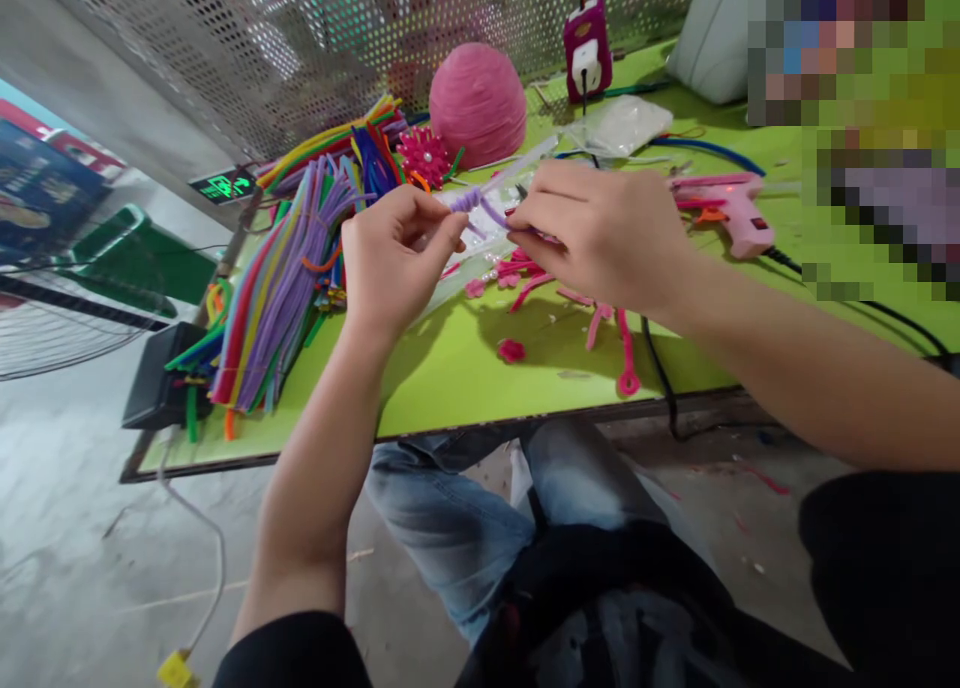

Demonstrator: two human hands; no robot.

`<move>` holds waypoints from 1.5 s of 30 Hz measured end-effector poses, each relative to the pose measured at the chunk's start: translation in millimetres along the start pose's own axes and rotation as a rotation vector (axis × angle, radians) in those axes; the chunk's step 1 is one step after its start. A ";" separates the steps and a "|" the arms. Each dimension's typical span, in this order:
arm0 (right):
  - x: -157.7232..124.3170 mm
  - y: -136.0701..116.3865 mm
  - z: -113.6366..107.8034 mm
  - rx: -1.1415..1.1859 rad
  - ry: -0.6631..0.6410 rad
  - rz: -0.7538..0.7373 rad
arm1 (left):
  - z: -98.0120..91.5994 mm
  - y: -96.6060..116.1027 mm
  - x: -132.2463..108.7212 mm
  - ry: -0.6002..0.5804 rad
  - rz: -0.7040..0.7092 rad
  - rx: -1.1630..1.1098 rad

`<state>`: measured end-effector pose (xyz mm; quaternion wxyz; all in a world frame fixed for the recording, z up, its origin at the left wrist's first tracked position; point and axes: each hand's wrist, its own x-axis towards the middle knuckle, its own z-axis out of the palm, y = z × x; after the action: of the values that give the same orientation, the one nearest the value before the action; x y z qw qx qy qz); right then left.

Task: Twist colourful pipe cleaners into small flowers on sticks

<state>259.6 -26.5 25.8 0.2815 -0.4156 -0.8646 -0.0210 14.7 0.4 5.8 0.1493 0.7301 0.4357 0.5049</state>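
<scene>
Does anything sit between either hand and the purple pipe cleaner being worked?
Nothing visible does. The left hand pinches one end of the purple pipe cleaner and the right hand grips the other, both raised above the green table. The pink pieces lie on it below, apart from the hands.

Purple pipe cleaner (480, 204): thin, fuzzy, lilac stem. It is being held in the air, running roughly 9 to 3 o'clock, with a kinked, twisted section showing at mid-length. The left hand (397, 258) is pinching its 9 o'clock end; the right hand (592, 233) is covering its 3 o'clock end.
</scene>
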 end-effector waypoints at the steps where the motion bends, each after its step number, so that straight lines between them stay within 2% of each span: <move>1: 0.2 0.4 -2.2 0.001 0.015 -0.011 | -0.8 0.0 -0.6 -0.012 0.019 0.034; 5: 3.2 8.0 -10.6 0.063 0.024 -0.053 | -5.0 -2.6 -0.8 -0.095 0.141 0.165; 10: 10.6 30.3 -13.5 0.137 0.039 -0.156 | -11.1 -4.6 1.1 -0.285 0.302 0.249; 13: 16.0 45.5 -14.3 0.289 0.024 -0.217 | -15.2 -2.3 1.8 -0.358 0.358 0.265; 15: 18.3 51.9 -16.6 0.432 -0.015 -0.197 | -17.1 -0.1 1.9 -0.395 0.394 0.250; 19: 18.7 57.5 -19.9 0.624 -0.174 -0.025 | -17.3 5.6 -0.1 -0.434 0.469 0.161; 21: 18.3 60.1 -17.5 0.697 -0.236 0.041 | -16.8 8.8 -2.2 -0.430 0.472 0.092; 24: 19.0 63.4 -8.2 0.834 -0.247 0.113 | -16.4 12.3 -6.1 -0.402 0.379 0.023; 28: 20.2 61.2 7.7 0.995 -0.275 0.158 | -11.5 12.5 -10.0 -0.255 0.212 -0.050; 30: 19.4 55.8 14.3 1.043 -0.240 0.184 | -6.0 11.3 -9.9 -0.176 0.145 -0.085; 35: 16.4 30.7 22.0 1.124 -0.024 0.203 | 7.5 5.1 -5.7 -0.024 0.044 -0.206; 37: 15.8 19.7 21.1 1.091 0.047 0.222 | 9.6 2.1 -4.8 -0.018 0.037 -0.259; 42: 14.4 6.3 15.9 0.916 0.185 0.230 | 10.0 -3.6 -5.3 -0.115 0.048 -0.185; 45: 13.2 6.4 14.4 0.926 0.121 0.225 | 11.9 -7.2 -4.9 -0.105 0.037 -0.167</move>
<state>251.0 -9.1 19.0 0.4874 -0.3355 -0.7147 0.3729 21.0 3.4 -7.2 0.2226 0.7485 0.3701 0.5032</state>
